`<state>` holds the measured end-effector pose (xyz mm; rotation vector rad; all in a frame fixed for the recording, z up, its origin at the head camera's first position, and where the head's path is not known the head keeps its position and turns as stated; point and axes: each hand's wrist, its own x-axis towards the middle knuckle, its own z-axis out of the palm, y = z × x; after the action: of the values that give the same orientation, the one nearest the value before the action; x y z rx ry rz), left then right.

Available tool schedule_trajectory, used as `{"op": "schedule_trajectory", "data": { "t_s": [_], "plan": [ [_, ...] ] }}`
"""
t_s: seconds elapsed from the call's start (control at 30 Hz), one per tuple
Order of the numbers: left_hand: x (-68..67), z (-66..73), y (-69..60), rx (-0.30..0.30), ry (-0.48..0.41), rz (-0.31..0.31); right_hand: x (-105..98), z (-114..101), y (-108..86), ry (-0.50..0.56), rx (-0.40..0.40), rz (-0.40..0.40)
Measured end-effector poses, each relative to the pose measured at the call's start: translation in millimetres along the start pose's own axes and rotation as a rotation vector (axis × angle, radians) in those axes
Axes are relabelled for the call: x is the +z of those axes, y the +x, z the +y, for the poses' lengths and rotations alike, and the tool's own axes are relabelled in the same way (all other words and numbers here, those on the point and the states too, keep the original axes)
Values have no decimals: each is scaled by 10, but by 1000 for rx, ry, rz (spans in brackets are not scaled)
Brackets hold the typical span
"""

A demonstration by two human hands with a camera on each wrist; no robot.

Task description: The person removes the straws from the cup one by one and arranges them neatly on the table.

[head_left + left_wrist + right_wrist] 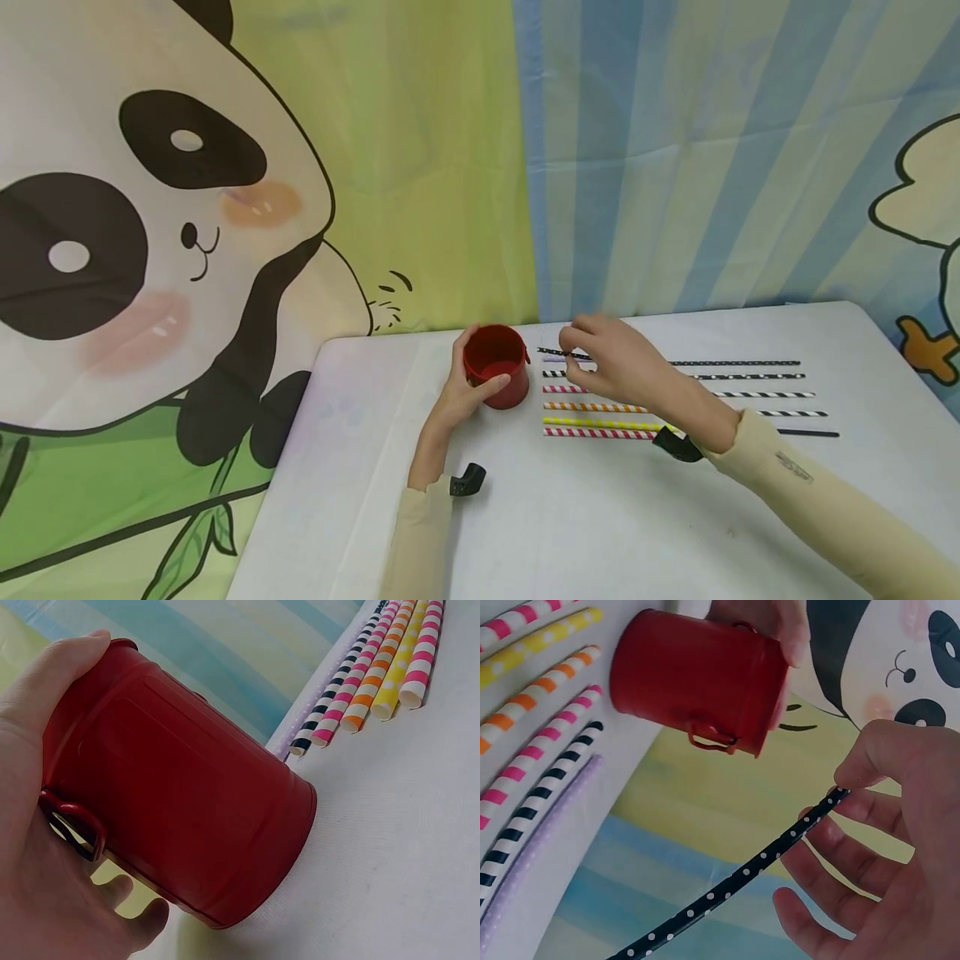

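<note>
A small red metal bucket with little side handles stands on the table near its far edge. My left hand holds it from the left, thumb across the near side and fingers around the far side. In the left wrist view the bucket wall fills the middle. Right of the bucket, my right hand pinches a black paper straw with white dots between thumb and forefinger, the other fingers spread. That straw is lifted off the table, one end near the bucket. Several patterned straws lie below the right hand.
The straws lie in parallel rows: pink striped, yellow dotted, orange striped, black striped and lavender. More black-patterned straws reach farther right. A printed curtain hangs behind the white table.
</note>
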<state>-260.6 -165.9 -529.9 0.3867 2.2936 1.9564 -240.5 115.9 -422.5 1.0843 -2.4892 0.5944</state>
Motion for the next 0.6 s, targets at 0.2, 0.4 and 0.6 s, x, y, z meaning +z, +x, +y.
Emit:
{"op": "schedule_trajectory", "data": {
  "t_s": [0.2, 0.4, 0.6],
  "plan": [
    [8, 25, -16, 5, -1, -3, 36, 21, -132, -49, -11, -33],
    [0, 8, -11, 18, -10, -3, 36, 30, -252, -73, -6, -29],
    [3, -4, -4, 24, -9, 1, 8, 64, -379, -96, 1, -44]
  ]
}}
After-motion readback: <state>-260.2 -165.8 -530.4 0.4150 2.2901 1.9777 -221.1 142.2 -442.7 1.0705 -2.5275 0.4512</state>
